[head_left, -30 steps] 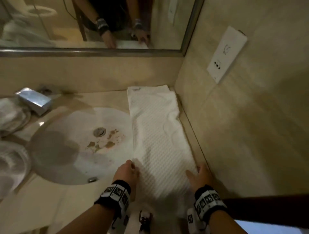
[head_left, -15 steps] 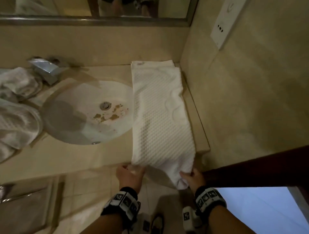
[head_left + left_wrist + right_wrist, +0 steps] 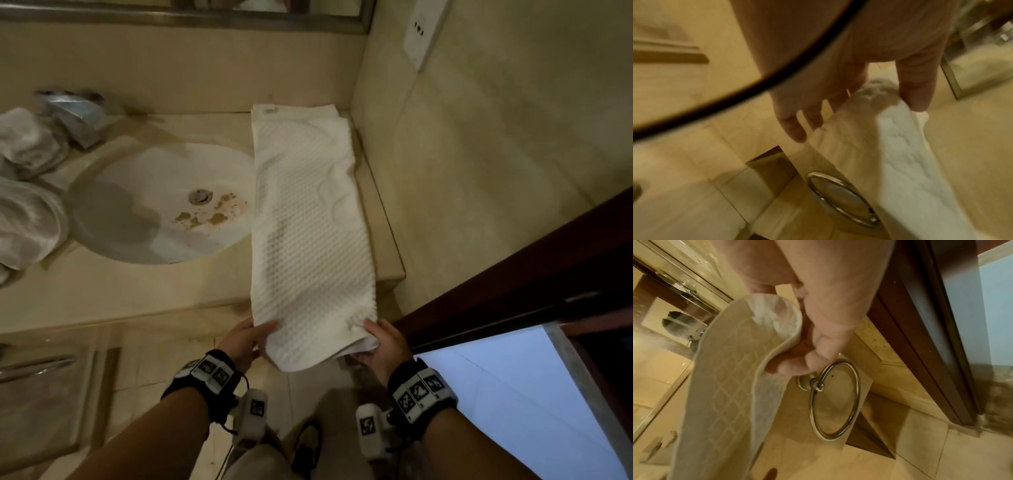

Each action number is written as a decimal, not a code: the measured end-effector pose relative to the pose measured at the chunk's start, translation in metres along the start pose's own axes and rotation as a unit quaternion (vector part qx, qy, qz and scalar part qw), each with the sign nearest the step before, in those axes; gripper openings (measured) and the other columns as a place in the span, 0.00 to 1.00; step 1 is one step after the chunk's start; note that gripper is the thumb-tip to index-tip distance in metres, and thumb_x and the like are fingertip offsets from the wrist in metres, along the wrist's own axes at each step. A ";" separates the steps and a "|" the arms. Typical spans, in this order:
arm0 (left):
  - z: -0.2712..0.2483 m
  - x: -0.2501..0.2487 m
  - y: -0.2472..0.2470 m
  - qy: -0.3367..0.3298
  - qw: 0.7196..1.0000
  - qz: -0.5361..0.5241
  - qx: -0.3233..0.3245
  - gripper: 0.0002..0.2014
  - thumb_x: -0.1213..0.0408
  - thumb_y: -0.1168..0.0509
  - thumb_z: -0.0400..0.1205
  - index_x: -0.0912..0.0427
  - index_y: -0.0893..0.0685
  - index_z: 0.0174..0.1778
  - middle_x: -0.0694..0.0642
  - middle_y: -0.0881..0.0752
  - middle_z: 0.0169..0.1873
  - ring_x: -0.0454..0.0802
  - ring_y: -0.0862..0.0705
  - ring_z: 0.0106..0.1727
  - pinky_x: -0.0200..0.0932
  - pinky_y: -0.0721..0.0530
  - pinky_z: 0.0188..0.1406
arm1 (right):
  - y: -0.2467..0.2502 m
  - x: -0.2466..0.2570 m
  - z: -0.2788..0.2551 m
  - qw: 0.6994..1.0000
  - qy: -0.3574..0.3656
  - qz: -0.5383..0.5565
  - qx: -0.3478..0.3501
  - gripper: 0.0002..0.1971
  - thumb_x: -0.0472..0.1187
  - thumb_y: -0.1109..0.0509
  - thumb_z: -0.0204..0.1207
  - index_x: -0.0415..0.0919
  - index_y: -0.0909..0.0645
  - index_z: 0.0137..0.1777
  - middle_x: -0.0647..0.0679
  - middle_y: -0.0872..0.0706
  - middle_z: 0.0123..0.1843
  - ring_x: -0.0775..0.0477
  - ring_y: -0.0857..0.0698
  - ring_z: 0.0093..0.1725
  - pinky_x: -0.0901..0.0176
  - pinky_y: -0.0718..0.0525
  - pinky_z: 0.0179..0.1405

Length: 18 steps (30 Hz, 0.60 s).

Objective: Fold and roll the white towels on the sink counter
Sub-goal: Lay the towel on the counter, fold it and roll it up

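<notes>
A white waffle-weave towel (image 3: 308, 219), folded into a long strip, lies on the sink counter (image 3: 137, 291) to the right of the basin. Its far end reaches the back wall and its near end hangs past the counter's front edge. My left hand (image 3: 263, 330) pinches the near left corner, with the thumb (image 3: 916, 91) on top of the towel (image 3: 900, 146) and the fingers under it. My right hand (image 3: 371, 329) grips the near right corner. In the right wrist view its fingers (image 3: 818, 353) are curled under the towel's (image 3: 725, 378) rolled edge.
The round basin (image 3: 154, 205) with brown stains lies left of the towel. Behind it is a faucet (image 3: 75, 113), and crumpled white towels (image 3: 27, 222) lie at far left. The tiled wall (image 3: 462, 171) and a dark wooden door frame (image 3: 513, 274) close the right side. A chrome towel ring (image 3: 835, 399) hangs below the counter.
My hands went from resting on the towel's near end on the counter to gripping its corners, and drew that end back off the front edge. The head view has pulled back.
</notes>
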<state>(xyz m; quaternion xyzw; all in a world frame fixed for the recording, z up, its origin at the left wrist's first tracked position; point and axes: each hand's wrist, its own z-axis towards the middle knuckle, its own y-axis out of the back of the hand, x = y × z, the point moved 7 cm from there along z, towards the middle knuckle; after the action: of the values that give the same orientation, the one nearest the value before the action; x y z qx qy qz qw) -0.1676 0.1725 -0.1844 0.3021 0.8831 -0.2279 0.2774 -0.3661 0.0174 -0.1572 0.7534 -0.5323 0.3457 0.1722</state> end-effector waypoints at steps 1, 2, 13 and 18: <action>-0.003 0.001 -0.004 0.009 0.999 -0.045 0.028 0.24 0.60 0.27 0.70 0.57 0.19 0.63 0.59 0.14 0.58 0.58 0.17 0.58 0.54 0.19 0.56 | -0.001 0.000 0.000 1.000 -0.012 0.023 -0.006 0.03 0.29 0.39 0.83 0.32 0.26 0.54 0.40 0.17 0.41 0.42 0.15 0.40 0.48 0.18 0.30; -0.005 0.002 -0.009 0.015 0.995 -0.076 0.056 0.25 0.60 0.30 0.71 0.59 0.20 0.65 0.61 0.14 0.60 0.61 0.17 0.60 0.56 0.18 0.56 | -0.001 0.000 0.002 0.999 -0.022 0.037 -0.011 0.02 0.31 0.39 0.83 0.33 0.26 0.53 0.37 0.18 0.41 0.38 0.16 0.40 0.49 0.20 0.30; -0.021 0.001 0.000 0.043 0.997 0.045 -0.035 0.15 0.71 0.28 0.77 0.66 0.20 0.58 0.63 0.12 0.46 0.61 0.12 0.44 0.57 0.10 0.41 | 0.022 0.007 0.002 0.999 0.011 -0.025 -0.022 0.29 0.26 0.35 0.77 0.59 0.31 0.69 0.38 0.16 0.57 0.43 0.19 0.36 0.59 0.23 0.24; -0.030 -0.030 0.003 -0.069 0.992 0.051 -0.095 0.25 0.78 0.34 0.78 0.49 0.32 0.63 0.65 0.16 0.54 0.66 0.15 0.53 0.59 0.10 0.40 | 0.009 0.010 -0.005 0.997 0.006 0.058 0.040 0.16 0.23 0.46 0.81 0.34 0.18 0.54 0.29 0.20 0.65 0.41 0.18 0.41 0.54 0.19 0.33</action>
<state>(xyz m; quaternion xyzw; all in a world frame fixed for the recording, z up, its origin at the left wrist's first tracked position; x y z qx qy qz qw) -0.1564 0.1796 -0.1444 0.3025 0.8631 -0.1491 0.3760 -0.3743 0.0102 -0.1476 0.7251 -0.5601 0.3806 0.1250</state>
